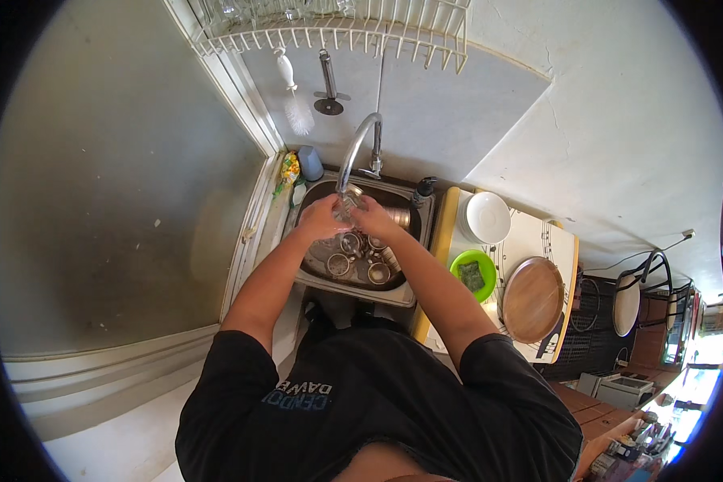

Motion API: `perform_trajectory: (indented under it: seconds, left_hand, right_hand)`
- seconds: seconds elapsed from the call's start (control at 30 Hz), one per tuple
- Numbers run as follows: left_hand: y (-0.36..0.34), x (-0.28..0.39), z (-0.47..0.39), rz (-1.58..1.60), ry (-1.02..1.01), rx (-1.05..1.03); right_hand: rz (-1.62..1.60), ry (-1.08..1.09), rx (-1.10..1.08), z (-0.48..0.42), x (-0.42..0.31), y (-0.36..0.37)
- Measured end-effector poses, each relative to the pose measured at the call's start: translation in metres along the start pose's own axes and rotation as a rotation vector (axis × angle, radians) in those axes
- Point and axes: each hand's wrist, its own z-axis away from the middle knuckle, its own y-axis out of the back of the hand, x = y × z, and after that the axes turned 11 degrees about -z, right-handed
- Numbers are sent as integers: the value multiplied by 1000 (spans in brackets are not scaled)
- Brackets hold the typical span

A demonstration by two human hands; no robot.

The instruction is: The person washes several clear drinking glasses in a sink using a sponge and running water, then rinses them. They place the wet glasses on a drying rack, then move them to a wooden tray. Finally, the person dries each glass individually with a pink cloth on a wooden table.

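Under the curved chrome tap [355, 144], my left hand [325, 220] and my right hand [373, 217] hold a clear glass [346, 209] between them. Water seems to run over it and my fingers; its exact shape is partly hidden by them. Below is a stainless steel sink [325, 265]. Several small metal-rimmed cups lie in the basin, among them a cup [338, 264] at the front and another cup [379, 273] to its right. A stack of ribbed metal-looking cups [399, 217] lies on its side by the right wall, partly behind my right wrist.
Right of the sink, a table [527, 235] bears stacked white plates [488, 218], a green bowl [487, 292] with a scouring pad [471, 276], and a round wooden tray [534, 300]. A soap dispenser [424, 188] stands behind the sink. Overhead hangs a wire dish rack [337, 33].
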Motion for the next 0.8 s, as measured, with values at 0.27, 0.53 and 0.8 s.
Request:
perform_trajectory:
  seconds: [0.27, 0.53, 0.8]
  left_hand:
    - [-18, -22, 29, 201, -163, 353]
    - [-43, -29, 42, -104, -249, 409]
    - [-10, 18, 30, -205, -401, 204]
  right_hand:
    - [350, 128, -6, 40, -69, -37]
    - [297, -105, 35, 50, -72, -45]
    - [-318, -176, 33, 58, -39, 0]
